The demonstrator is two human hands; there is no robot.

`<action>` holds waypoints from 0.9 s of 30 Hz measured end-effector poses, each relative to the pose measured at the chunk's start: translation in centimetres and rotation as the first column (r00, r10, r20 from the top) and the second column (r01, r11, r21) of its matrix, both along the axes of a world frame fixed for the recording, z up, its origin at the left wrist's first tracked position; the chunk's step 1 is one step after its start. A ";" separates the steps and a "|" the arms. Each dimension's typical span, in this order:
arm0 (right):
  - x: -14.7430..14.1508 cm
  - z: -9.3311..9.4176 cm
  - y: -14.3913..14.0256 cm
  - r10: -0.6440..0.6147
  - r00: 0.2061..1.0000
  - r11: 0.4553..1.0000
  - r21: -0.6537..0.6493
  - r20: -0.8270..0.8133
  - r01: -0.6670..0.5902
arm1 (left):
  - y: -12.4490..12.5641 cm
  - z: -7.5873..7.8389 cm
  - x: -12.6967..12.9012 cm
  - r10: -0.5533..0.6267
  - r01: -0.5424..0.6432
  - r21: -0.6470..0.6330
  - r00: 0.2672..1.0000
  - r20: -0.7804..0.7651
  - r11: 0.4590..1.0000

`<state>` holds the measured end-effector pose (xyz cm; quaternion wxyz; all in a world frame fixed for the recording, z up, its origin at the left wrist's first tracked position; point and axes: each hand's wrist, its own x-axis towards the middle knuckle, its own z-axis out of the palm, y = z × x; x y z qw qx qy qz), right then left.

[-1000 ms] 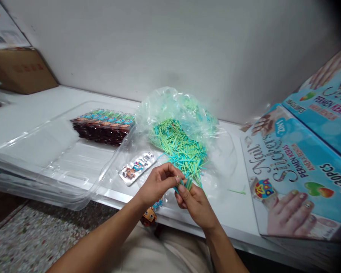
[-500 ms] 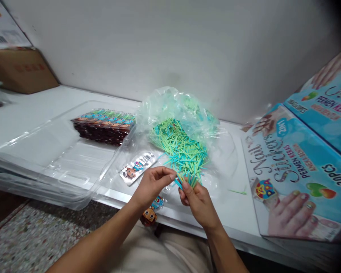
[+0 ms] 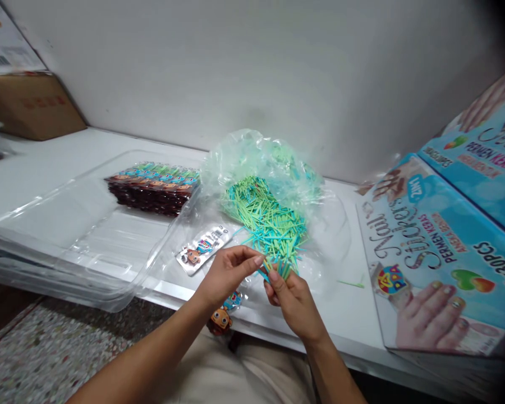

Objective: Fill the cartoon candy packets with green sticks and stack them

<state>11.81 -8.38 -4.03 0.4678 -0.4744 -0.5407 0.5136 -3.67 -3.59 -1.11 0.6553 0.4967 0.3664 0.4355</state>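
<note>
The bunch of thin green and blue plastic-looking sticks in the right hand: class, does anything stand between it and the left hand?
Nothing visible does: the fingertips of the left hand are close beside the bunch in the right hand. The crumpled see-through plastic bag lies beyond both hands, outside that gap.

Left hand (image 3: 227,276): thumb beside forefinger | right hand (image 3: 293,296): fingers curled (thumb uppermost) | hands close together | bare forearms (image 3: 160,341) converging

Glossy plastic is seen in the clear rectangular tray (image 3: 120,235) and crumpled translucent bag (image 3: 231,154), smooth plastic in the thin green-and-blue sticks (image 3: 273,221), matt cardboard in the brown box (image 3: 31,109).
</note>
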 end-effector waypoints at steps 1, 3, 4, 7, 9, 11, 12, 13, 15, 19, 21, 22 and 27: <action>0.0 0.0 0.0 0.005 1.000 1.000 0.005 0.012 -0.005 | 0.0 0.1 0.1 -0.013 0.013 -0.001 1.000 0.012 1.000; 0.1 0.0 -0.1 -0.001 0.999 1.000 0.015 0.042 0.000 | 0.1 0.0 0.3 -0.015 0.015 -0.006 0.999 0.033 1.000; 0.1 0.0 -0.1 -0.013 0.998 1.000 0.029 0.067 0.011 | 0.1 -0.2 0.3 -0.002 0.002 -0.014 0.999 0.047 1.000; 0.1 0.2 -0.3 -0.080 0.980 0.992 0.110 0.182 0.061 | 0.3 -0.6 0.2 0.049 -0.042 -0.068 0.994 0.100 0.997; 0.1 0.3 -0.4 -0.106 0.963 0.985 0.156 0.246 0.069 | 0.4 -0.7 0.0 0.068 -0.058 -0.088 0.991 0.116 0.994; 0.0 0.5 -0.5 -0.111 0.953 0.982 0.178 0.282 0.062 | 0.3 -0.7 0.0 0.064 -0.058 -0.063 0.994 0.093 0.996; 0.0 0.6 -0.5 -0.109 0.950 0.981 0.183 0.293 0.056 | 0.3 -0.7 0.0 0.056 -0.054 -0.040 0.996 0.074 0.998; 0.0 0.6 -0.5 -0.109 0.948 0.981 0.186 0.299 0.054 | 0.3 -0.6 0.0 0.046 -0.046 -0.017 0.997 0.056 0.999; 0.0 0.5 -0.4 -0.115 0.951 0.982 0.180 0.287 0.064 | 0.3 -0.5 0.1 0.034 -0.035 0.008 0.999 0.043 0.999; 0.2 0.2 -0.3 -0.125 0.982 0.989 0.099 0.143 0.112 | 0.1 -0.5 0.2 0.048 -0.047 -0.017 0.997 0.060 0.999; 0.1 0.2 -0.2 -0.128 0.988 0.990 0.063 0.086 0.123 | 0.1 -0.4 0.2 0.049 -0.048 -0.032 0.998 0.030 0.998; 0.1 0.2 -0.2 -0.132 0.988 0.990 0.059 0.079 0.128 | 0.0 -0.3 0.2 0.050 -0.049 -0.041 0.999 0.011 0.998; -0.1 0.2 -0.1 -0.161 0.983 0.985 0.074 0.086 0.155 | -0.1 -0.1 0.2 0.073 -0.073 -0.075 0.997 -0.008 0.994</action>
